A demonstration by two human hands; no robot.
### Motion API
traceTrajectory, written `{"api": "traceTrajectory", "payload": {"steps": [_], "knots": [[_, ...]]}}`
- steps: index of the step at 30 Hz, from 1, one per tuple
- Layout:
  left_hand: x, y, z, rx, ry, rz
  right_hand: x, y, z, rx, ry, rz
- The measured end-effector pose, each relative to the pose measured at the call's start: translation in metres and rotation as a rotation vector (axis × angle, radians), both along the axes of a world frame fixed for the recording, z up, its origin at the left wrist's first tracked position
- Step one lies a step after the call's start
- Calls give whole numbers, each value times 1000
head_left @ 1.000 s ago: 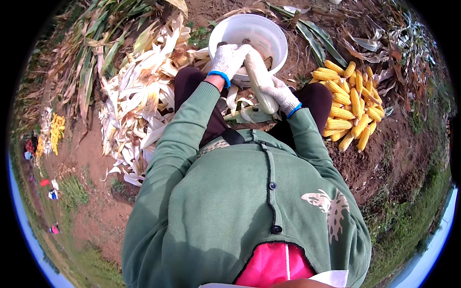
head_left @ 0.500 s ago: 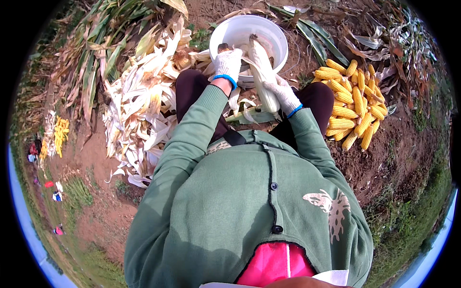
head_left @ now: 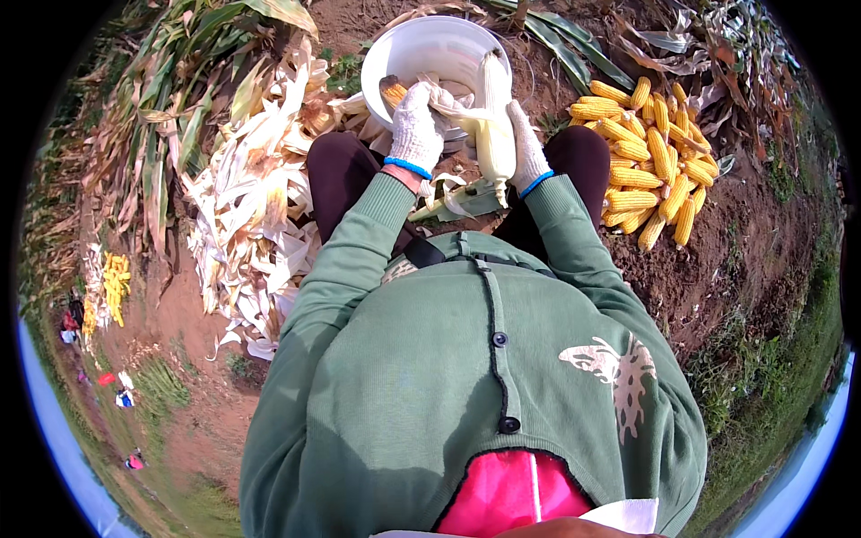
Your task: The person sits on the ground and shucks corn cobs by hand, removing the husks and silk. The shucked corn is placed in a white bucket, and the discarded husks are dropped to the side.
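Left hand (head_left: 417,125), white knit glove, blue cuff: closed on a pale husk strip (head_left: 459,114) joined to the ear. Right hand (head_left: 530,152), matching glove: holding the ear of corn (head_left: 496,143) from its right side; ear partly husked, between the hands, tip overlapping the bucket's rim. White bucket (head_left: 421,45): beyond the hands. Husk pile (head_left: 260,215): left of the knees. Heap of yellow ears (head_left: 659,166): right, on soil.
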State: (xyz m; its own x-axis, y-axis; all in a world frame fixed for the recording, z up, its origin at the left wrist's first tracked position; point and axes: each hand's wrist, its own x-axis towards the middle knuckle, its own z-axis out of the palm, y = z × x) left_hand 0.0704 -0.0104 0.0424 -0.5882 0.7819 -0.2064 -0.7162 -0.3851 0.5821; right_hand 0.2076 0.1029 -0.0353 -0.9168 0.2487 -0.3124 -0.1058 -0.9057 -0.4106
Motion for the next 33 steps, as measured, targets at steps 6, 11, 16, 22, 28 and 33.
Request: {"api": "traceTrajectory", "payload": {"steps": [6,11,16,22,28,33], "knots": [[14,-21,25,-248,143,-265,-3,-1,17,49,-145,-215],[11,-55,8,-548,864,-572,-6,14,16,-10,-243,-518],[35,-29,4,-847,1632,-845,-11,16,-10,67,-293,-476],[41,-18,-5,-965,1825,-640,-10,3,19,68,-370,-403],[32,-21,2,-860,2173,-632,-11,-3,17,74,-331,-361],[40,-24,-43,-851,989,-830,-14,3,14,9,-236,-374]]}}
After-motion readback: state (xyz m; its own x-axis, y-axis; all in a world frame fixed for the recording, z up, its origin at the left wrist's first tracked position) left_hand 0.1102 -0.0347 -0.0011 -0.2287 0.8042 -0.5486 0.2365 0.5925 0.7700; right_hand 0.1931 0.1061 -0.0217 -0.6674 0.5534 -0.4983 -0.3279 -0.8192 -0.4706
